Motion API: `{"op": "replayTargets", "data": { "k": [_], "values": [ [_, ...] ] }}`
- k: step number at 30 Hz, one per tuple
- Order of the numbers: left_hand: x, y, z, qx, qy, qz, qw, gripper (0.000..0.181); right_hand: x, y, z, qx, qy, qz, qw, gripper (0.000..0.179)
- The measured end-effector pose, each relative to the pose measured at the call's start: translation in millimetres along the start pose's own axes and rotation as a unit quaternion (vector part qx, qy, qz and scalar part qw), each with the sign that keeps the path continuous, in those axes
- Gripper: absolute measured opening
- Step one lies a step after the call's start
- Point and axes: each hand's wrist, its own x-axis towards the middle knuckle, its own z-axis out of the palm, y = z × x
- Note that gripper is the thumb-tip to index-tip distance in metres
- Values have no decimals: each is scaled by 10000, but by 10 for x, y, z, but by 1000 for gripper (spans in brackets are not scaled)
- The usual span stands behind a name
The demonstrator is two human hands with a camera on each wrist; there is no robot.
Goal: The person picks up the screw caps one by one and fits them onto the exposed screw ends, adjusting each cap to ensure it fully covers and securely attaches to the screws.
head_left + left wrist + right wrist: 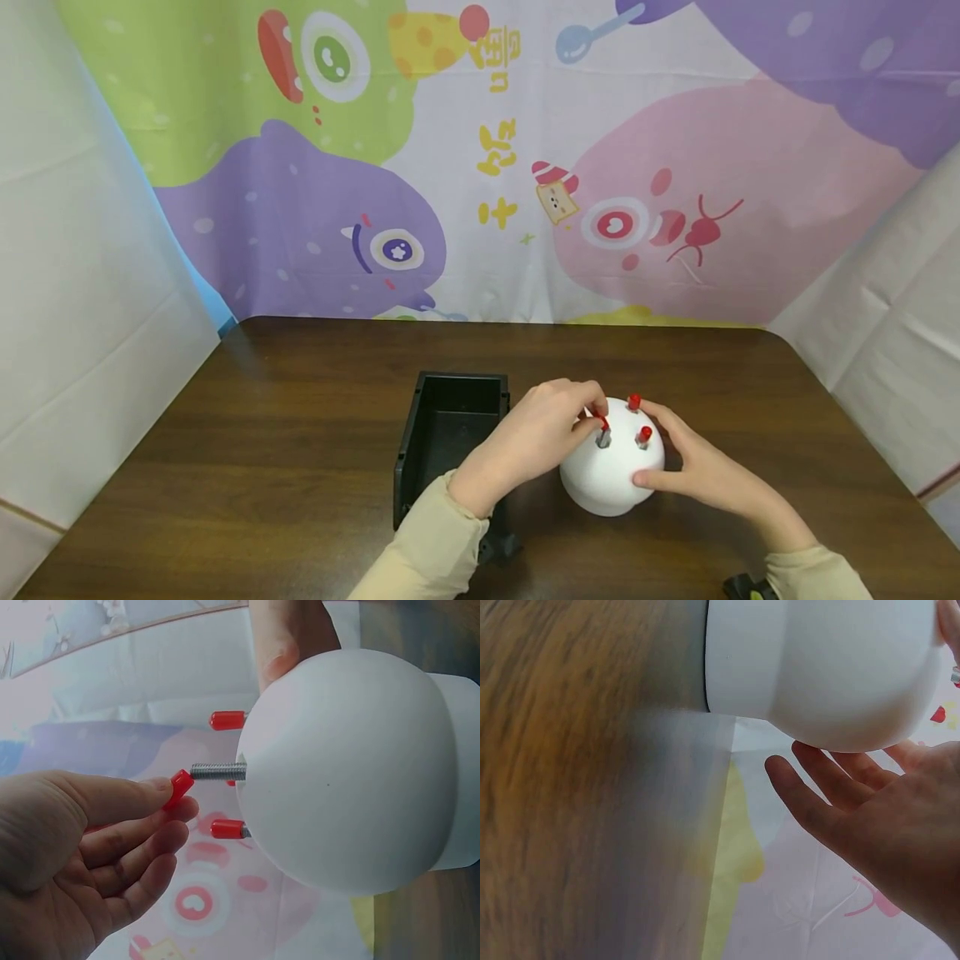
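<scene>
A white rounded dome (609, 483) on a narrower base stands on the table, with metal bolts rising from its top. My left hand (536, 429) reaches over it from the left. Its thumb and index finger pinch a red cap (180, 789), tilted at the end of a bare threaded bolt (217, 772). The other left fingers are loosely bent below. Two more red caps (228, 721) (227, 829) sit on neighbouring bolts. My right hand (705, 471) grips the dome's right side, thumb in front and fingers towards the far side; in the right wrist view its fingertips meet the white surface.
Left of the dome, a black open-topped bin (406, 454) lies on the brown wooden table (262, 450), partly behind my left forearm. A dark object (498, 546) shows beside my left sleeve. A cartoon-printed curtain (495, 275) hangs behind the table's far edge.
</scene>
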Motion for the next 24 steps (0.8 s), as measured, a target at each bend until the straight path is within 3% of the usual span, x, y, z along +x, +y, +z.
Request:
{"op": "replayTargets", "data": {
  "k": [24],
  "values": [
    [5, 26, 74, 209, 233, 349, 9989, 11, -7, -5, 3, -138, 46, 22, 9999, 79]
  ]
}}
